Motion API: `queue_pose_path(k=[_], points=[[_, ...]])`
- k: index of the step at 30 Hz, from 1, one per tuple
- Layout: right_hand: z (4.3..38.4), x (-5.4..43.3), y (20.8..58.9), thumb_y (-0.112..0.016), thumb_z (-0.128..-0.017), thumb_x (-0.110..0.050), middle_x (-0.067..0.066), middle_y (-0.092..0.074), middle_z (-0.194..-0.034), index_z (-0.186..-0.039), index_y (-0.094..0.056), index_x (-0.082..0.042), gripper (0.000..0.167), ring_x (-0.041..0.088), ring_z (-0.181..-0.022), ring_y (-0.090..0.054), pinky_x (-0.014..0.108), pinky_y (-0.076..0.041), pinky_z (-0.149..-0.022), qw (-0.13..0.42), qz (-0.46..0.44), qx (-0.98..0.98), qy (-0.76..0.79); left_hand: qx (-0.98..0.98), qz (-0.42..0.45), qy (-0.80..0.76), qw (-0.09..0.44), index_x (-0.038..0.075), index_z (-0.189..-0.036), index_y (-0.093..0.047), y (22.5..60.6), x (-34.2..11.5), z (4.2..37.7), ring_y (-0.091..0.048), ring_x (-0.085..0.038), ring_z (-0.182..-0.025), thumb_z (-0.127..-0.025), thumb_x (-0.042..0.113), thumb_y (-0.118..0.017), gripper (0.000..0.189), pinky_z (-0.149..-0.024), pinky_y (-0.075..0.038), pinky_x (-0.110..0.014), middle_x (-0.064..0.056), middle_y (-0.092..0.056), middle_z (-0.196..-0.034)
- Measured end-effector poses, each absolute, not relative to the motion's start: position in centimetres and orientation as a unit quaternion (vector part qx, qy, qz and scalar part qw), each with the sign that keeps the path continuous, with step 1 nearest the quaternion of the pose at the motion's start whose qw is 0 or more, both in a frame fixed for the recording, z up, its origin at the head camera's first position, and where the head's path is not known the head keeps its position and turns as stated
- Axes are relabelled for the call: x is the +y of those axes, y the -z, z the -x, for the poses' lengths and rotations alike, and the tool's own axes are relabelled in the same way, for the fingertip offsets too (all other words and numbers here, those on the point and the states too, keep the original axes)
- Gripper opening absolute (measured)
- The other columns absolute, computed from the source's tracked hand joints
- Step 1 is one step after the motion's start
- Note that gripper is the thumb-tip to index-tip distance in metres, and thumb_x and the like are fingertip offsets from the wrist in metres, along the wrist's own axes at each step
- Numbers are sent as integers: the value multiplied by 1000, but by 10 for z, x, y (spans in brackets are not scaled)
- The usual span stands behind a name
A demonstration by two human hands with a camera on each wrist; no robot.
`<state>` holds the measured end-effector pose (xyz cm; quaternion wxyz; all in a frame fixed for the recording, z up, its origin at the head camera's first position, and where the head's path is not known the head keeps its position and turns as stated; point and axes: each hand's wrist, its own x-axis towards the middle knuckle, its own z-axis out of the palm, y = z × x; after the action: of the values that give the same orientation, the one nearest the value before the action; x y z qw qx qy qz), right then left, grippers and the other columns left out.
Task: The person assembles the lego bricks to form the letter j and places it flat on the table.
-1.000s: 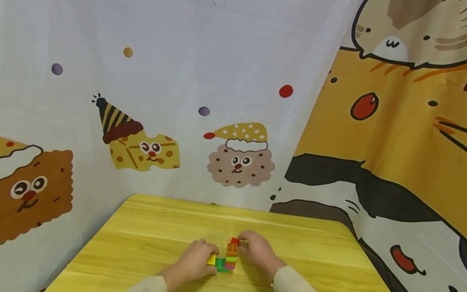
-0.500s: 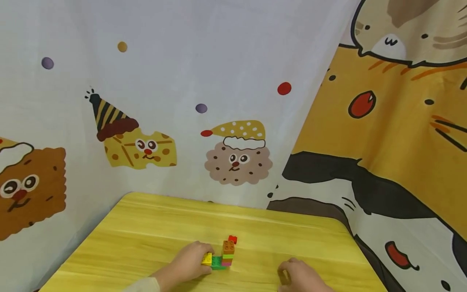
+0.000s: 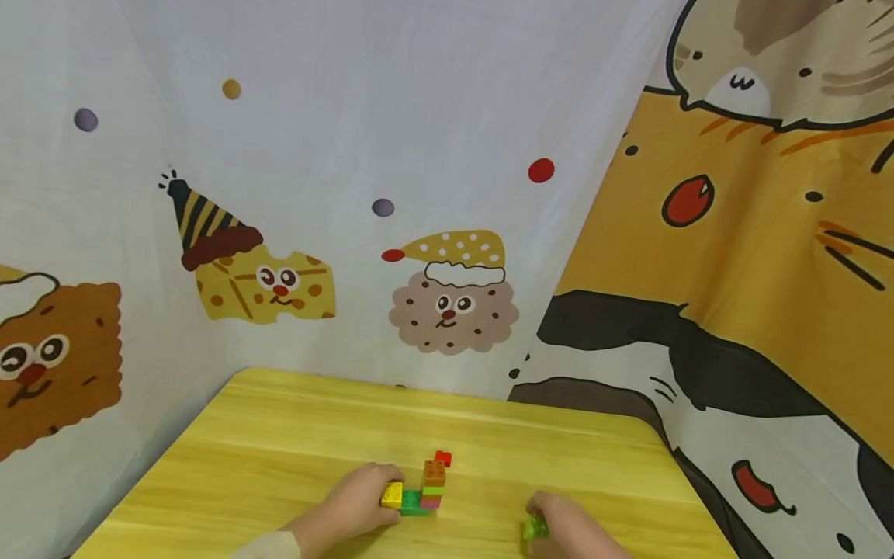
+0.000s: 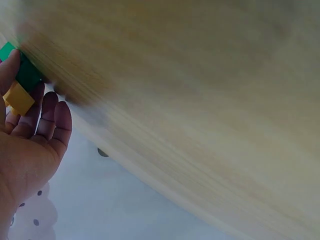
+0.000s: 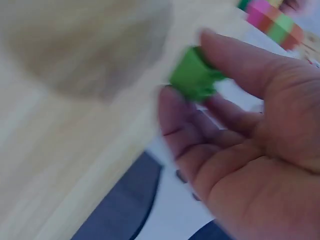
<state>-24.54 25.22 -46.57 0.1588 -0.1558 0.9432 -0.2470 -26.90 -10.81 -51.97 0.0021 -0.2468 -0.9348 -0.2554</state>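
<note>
My left hand [image 3: 359, 495] pinches the yellow block [image 3: 393, 494] at the left end of a small toy-block build. In the left wrist view, the thumb and fingers are around that yellow block [image 4: 20, 99], beside the green one [image 4: 28, 75]. The build has a green base [image 3: 415, 503] and a stack at its right, with pink low down, light green higher and an orange-brown block [image 3: 434, 473] on top. A red block [image 3: 443, 459] shows behind the stack; whether it is attached I cannot tell. Further right, my right hand [image 3: 574, 529] pinches a light green block [image 5: 194, 75] between thumb and fingertips.
The yellow wood-grain table [image 3: 335, 419] has rounded far corners. A cloth with cartoon prints [image 3: 454, 310] hangs right behind its far edge, and another printed cloth [image 3: 768, 326] hangs along the right side.
My right hand has left the build's far right side, moved right and nearer, and picked up the light green block. My left hand keeps its hold on the yellow block.
</note>
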Motion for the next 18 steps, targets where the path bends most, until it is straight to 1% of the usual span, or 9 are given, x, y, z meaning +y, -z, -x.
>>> queue_pose_path(k=[2, 5, 8, 11, 13, 16, 18], points=[[254, 228, 449, -80, -84, -19, -3, -63, -97, -117, -64, -4, 39, 15, -84, -58, 38, -53, -71, 128, 187, 934, 278, -934, 245, 258, 4, 10, -116, -69, 519, -109, 270, -61, -13, -92, -78, 36, -84, 49, -79, -53, -36, 5, -68, -106], [261, 190, 426, -78, -87, -28, -9, -63, -99, -123, -64, -9, 43, 9, -84, -58, 29, -52, -70, 70, 246, 921, 295, -935, 243, 259, 9, 10, -115, -70, 522, -111, 269, -60, -11, -90, -77, 36, -85, 49, -78, -53, -34, 6, -68, -104], [264, 160, 413, -76, -89, -34, -11, -65, -107, -126, -65, -16, 43, 8, -90, -59, 28, -53, -74, 31, 286, 916, 280, -933, 242, 266, 14, 10, -114, -70, 523, -112, 267, -59, -10, -90, -77, 35, -85, 48, -77, -53, -34, 6, -68, -104], [266, 140, 410, -76, -88, -33, -9, -65, -116, -126, -66, -18, 42, 7, -97, -60, 30, -53, -80, 14, 310, 919, 244, -932, 241, 271, 19, 10, -114, -70, 523, -112, 266, -59, -10, -88, -76, 35, -86, 48, -76, -52, -33, 6, -68, -103], [267, 133, 412, -77, -87, -31, -7, -65, -119, -125, -67, -17, 41, 8, -100, -61, 31, -54, -83, 10, 318, 921, 225, -931, 241, 273, 22, 10, -113, -70, 523, -111, 266, -59, -10, -88, -76, 35, -86, 47, -76, -52, -33, 7, -68, -102], [269, 126, 418, -79, -86, -28, -6, -66, -119, -124, -67, -16, 41, 9, -101, -62, 31, -54, -85, 10, 323, 922, 214, -930, 242, 276, 24, 9, -113, -69, 522, -110, 265, -59, -10, -88, -76, 33, -86, 47, -75, -53, -33, 8, -67, -99], [269, 123, 422, -78, -87, -26, -7, -67, -117, -124, -67, -16, 41, 7, -99, -62, 29, -54, -83, 16, 322, 922, 216, -929, 243, 279, 24, 9, -112, -69, 522, -110, 265, -59, -9, -88, -76, 33, -86, 46, -74, -52, -32, 9, -67, -98]])
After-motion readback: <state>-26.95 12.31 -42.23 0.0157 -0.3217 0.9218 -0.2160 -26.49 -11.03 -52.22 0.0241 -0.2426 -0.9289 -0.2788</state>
